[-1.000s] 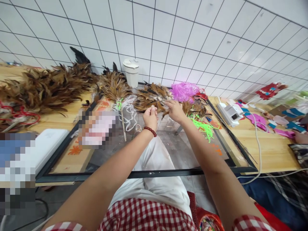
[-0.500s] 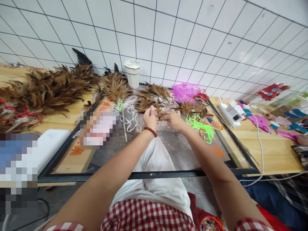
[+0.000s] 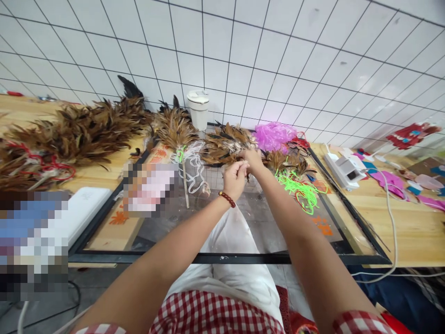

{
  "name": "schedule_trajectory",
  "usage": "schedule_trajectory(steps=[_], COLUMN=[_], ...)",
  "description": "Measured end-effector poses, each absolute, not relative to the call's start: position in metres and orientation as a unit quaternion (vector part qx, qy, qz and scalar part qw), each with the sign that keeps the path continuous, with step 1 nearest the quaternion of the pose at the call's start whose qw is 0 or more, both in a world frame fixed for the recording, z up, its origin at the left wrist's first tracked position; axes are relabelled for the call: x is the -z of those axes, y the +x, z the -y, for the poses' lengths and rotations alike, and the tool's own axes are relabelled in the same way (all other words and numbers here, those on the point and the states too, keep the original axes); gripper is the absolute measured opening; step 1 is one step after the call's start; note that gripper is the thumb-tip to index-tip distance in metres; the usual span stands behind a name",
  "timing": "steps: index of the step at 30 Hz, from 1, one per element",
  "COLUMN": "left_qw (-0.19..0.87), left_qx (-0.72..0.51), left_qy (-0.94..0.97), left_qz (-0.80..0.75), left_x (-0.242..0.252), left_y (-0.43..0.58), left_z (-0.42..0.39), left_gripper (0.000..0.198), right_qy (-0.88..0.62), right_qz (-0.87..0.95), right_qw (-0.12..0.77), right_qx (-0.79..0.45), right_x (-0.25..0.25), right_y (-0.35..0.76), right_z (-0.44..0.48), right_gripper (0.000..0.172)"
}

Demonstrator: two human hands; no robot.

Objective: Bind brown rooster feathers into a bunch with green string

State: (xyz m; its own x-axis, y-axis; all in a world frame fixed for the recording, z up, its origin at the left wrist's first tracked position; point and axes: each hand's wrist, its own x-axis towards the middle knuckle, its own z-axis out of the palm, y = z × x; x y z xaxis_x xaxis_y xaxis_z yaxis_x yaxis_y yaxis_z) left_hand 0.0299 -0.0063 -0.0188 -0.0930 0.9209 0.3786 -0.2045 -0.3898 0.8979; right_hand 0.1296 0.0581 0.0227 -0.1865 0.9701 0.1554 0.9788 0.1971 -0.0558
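My left hand [image 3: 235, 179] is over the middle of the glass-topped frame, with thumb and fingers pinched together. What it pinches is too small to make out. Just beyond it, my right hand [image 3: 252, 160] reaches to the near right edge of a loose pile of brown feathers [image 3: 224, 144], and its fingertips are hidden. Left of the pile lies a feather duster [image 3: 176, 130] with a thin stick [image 3: 185, 185] and green string at its neck. White string [image 3: 197, 169] is tangled beside the stick. Right of my hands are a smaller feather bunch [image 3: 287, 162] and tangled bright green string [image 3: 301, 192].
A lidded white cup [image 3: 199, 111] stands against the tiled wall. Pink plastic [image 3: 274, 135] lies behind the feathers. Large feather bundles [image 3: 79, 132] cover the left table. A white device [image 3: 345, 169], cable [image 3: 390, 222] and felt pieces [image 3: 387, 181] are on the right.
My right hand has moved away from me to the feather pile. My left hand stays pinched and has shifted slightly right. The whole view has also shifted a little.
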Motion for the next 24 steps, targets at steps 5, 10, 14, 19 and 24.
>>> schedule_trajectory(steps=[5, 10, 14, 19, 24], left_qw=[0.430, 0.495, 0.497, 0.490, 0.511], left_qx=[-0.643, -0.684, -0.706, -0.709, -0.684], left_qy=[0.549, 0.390, 0.315, 0.326, 0.392], left_qz=[-0.317, -0.368, -0.394, -0.389, -0.342], left_x=[0.017, 0.015, 0.012, 0.011, 0.005], left_y=[0.032, 0.022, 0.010, 0.010, 0.026], left_z=[0.012, -0.010, -0.022, -0.020, 0.001], left_gripper=[0.023, 0.025, 0.025, 0.026, 0.026], right_qy=[-0.583, -0.577, -0.613, -0.570, -0.554], right_qz=[0.807, 0.806, 0.756, 0.804, 0.803], right_qw=[0.080, 0.130, 0.230, 0.170, 0.214], right_qx=[0.048, 0.005, -0.002, -0.017, -0.050], right_x=[-0.028, -0.020, -0.012, -0.004, -0.006], right_y=[0.138, 0.161, 0.178, 0.171, 0.173], right_z=[-0.027, 0.000, 0.008, 0.011, 0.009], right_gripper=[0.024, 0.035, 0.040, 0.061, 0.052])
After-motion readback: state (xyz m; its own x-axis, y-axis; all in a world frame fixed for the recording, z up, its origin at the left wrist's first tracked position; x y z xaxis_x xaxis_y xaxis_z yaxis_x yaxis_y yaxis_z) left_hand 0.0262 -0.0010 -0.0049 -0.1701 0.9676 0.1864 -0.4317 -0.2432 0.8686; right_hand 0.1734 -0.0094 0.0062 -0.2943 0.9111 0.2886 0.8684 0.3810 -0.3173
